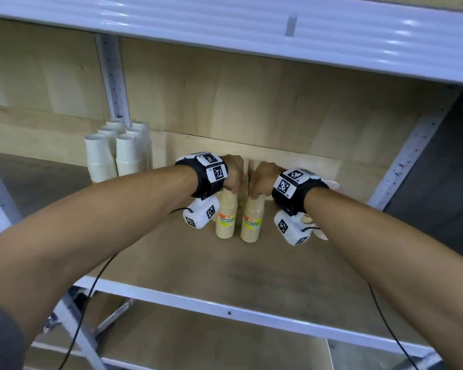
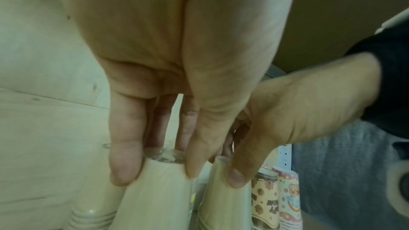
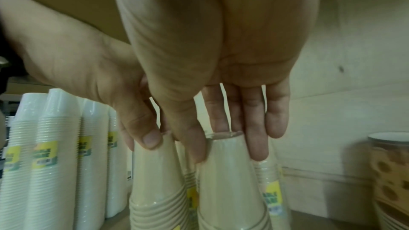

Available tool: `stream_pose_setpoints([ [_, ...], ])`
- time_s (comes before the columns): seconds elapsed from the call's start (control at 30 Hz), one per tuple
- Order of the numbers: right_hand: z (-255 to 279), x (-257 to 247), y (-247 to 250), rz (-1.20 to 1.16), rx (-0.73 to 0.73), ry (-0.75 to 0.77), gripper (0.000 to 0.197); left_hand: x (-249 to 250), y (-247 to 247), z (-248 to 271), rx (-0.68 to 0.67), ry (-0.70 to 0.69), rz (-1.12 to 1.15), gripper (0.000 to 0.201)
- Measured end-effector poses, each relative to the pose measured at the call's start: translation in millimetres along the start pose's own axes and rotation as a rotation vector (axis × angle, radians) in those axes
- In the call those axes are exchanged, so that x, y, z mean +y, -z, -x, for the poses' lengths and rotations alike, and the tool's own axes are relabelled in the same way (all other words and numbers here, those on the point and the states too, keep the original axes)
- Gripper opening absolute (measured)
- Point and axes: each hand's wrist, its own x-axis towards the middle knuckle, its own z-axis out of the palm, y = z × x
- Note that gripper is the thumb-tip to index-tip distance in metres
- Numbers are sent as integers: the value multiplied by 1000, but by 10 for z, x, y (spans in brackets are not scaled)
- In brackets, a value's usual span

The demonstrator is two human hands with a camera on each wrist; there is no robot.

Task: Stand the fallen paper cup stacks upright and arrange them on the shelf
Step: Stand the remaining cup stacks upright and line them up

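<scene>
Both forearms are reaching into the shelf [image 1: 225, 313], where 2 tan cup stacks are standing side by side near the middle of the board, each wrapped in clear film with an orange and yellow label. Gripping the left tan stack [image 1: 227, 217] by its top, the left hand [image 1: 234, 173] is curling thumb and fingers round the uppermost cup; the right hand [image 1: 262, 180] is doing the same on the right tan stack [image 1: 251, 220], with fingertips [image 3: 257, 153] pressing the wall just below the rim.

Each stack is already looking upright, so the step in hand appears to be squaring the pair and easing them into line. Doing it well probably means keeping the pinch light, since thin paper walls are likely to dent, and holding the bases flat on the board while sliding, because a tall narrow stack held only at the top could tip or fan apart.

Standing well apart at the back left are 6 white cup stacks [image 1: 118, 150], seemingly the row to match; patterned cup stacks [image 2: 276, 197] are waiting just beside the right stack.
</scene>
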Motion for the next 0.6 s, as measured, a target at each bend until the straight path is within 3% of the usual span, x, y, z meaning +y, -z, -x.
stream_pose_setpoints([
  [0.3, -60, 337, -30, 1, 35, -104, 32, 127, -102, -133, 30, -46, -50, 32],
  [0.6, -188, 298, -103, -73, 95, -121, 30, 67, -123, -250, 21, -55, -31, 34],
])
